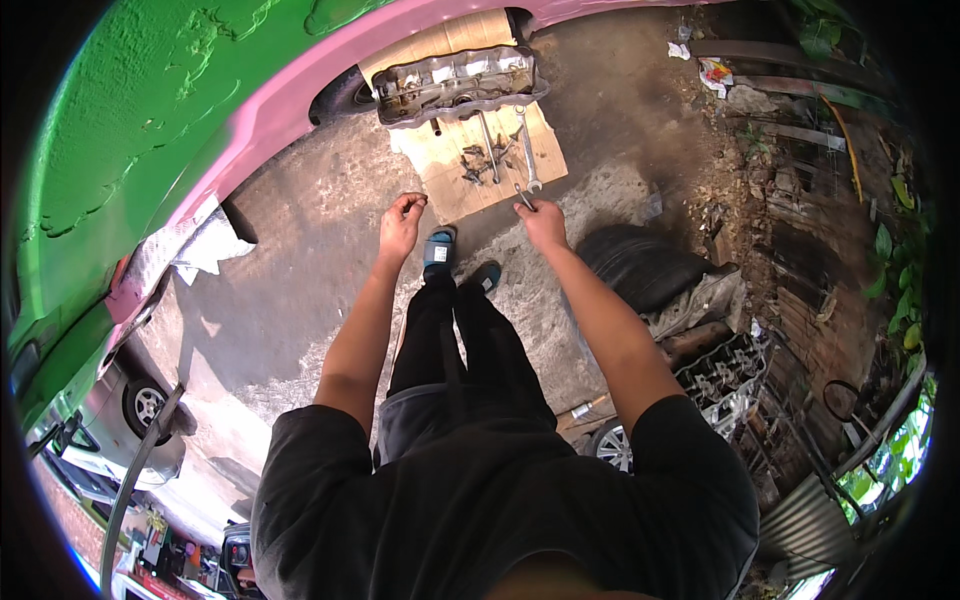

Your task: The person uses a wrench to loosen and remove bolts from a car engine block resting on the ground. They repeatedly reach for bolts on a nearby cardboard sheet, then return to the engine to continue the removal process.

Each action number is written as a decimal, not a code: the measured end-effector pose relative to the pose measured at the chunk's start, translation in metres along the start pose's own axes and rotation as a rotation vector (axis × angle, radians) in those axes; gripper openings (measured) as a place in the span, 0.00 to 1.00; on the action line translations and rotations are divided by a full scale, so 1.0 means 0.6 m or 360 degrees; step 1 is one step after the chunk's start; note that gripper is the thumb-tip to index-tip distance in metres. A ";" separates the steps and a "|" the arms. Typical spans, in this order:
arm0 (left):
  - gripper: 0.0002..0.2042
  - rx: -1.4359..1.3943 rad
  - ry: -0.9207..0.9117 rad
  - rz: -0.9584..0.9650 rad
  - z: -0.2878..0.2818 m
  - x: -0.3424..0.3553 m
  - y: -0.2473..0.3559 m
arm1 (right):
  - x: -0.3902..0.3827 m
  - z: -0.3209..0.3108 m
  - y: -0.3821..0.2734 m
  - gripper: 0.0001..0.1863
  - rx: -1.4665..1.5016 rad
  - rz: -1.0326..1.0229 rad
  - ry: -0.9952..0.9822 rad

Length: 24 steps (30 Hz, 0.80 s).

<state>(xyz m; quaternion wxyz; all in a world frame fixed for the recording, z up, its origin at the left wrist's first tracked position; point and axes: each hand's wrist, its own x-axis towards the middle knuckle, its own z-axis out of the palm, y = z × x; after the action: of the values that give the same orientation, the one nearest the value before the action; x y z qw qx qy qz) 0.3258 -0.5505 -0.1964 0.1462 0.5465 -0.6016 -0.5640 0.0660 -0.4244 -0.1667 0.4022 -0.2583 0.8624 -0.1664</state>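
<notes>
My left hand [400, 228] is closed in a pinch in front of the cardboard sheet's left side; whatever lies between its fingertips is too small to make out. A short, thin metal rod [523, 194] sticks up from my right hand [543, 225], which grips it by the sheet's near right edge. On the cardboard [455, 190] lies an upturned metal engine valve cover [455, 85] with a dark, oily inside. Nearer to me rest a large wrench [528, 150], a second long metal tool [489, 150] and several small dark metal parts [473, 164].
A green and pink vehicle body [150, 120] curves along the left and far side. Right of my legs are a dark rubbery piece [640, 265] and a metal engine part [730, 375]. Planks and rubble [790, 180] line the far right. My sandalled feet [440, 250] stand near the cardboard.
</notes>
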 end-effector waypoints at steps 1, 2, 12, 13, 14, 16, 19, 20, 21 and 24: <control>0.13 -0.0003 0.0004 -0.0024 0.001 -0.001 -0.006 | 0.012 0.005 -0.007 0.16 -0.0048 -0.0004 0.0036; 0.13 0.0000 0.0011 -0.0040 -0.002 0.002 -0.010 | 0.024 0.012 -0.017 0.15 -0.0056 -0.0044 0.0083; 0.12 -0.0008 0.0017 -0.0018 -0.034 0.040 -0.022 | 0.145 0.079 -0.096 0.12 -0.0298 -0.0253 0.0185; 0.12 -0.0004 0.0009 -0.0020 -0.035 0.041 -0.023 | 0.148 0.082 -0.099 0.13 -0.0322 -0.0323 0.0199; 0.12 -0.0006 0.0004 -0.0006 -0.034 0.042 -0.025 | 0.150 0.085 -0.101 0.13 -0.0370 -0.0302 0.0163; 0.12 -0.0036 -0.0001 -0.0016 -0.031 0.043 -0.027 | 0.155 0.088 -0.105 0.14 -0.0481 -0.0288 0.0116; 0.12 -0.0101 0.0005 -0.0085 -0.021 0.038 -0.032 | 0.164 0.090 -0.107 0.14 -0.0671 -0.0400 0.0097; 0.13 -0.0107 0.0008 -0.0104 -0.018 0.035 -0.034 | 0.169 0.091 -0.108 0.15 -0.0696 -0.0453 0.0060; 0.13 -0.0115 0.0012 -0.0121 -0.015 0.033 -0.037 | 0.173 0.092 -0.109 0.15 -0.0739 -0.0482 0.0015; 0.12 -0.0159 0.0007 -0.0149 -0.002 0.028 -0.050 | 0.182 0.100 -0.108 0.14 -0.0839 -0.0667 0.0009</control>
<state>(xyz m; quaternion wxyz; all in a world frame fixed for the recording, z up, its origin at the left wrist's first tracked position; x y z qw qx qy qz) 0.3355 -0.5578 -0.2285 0.1482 0.5673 -0.5461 -0.5982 0.0736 -0.5452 -0.2380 0.2761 -0.5247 0.8051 -0.0173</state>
